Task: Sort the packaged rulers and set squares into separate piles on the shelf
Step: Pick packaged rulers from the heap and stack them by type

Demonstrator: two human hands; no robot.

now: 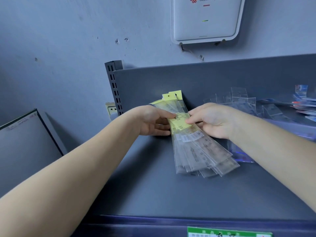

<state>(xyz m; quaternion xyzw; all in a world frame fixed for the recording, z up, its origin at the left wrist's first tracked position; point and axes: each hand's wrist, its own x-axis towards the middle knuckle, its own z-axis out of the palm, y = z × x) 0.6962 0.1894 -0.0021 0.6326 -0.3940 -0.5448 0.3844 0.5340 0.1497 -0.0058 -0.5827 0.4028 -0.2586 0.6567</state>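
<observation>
A fanned stack of packaged rulers [196, 147], clear sleeves with yellow header cards, lies on the grey shelf [153, 185]. My left hand [153, 120] grips the stack's left side near the yellow cards, thumb on top and fingers underneath. From the right, my right hand [210, 120] pinches the yellow label on the top ruler. Behind my right hand lies a heap of clear packaged set squares [242, 103], partly hidden by my arm.
The shelf's back panel [205, 79] rises behind the piles, with a slotted upright post [114, 86] at its left. Blue and white packets [304, 103] lie at the far right. A white router [205, 19] hangs on the wall. A green label [229, 232] marks the front edge.
</observation>
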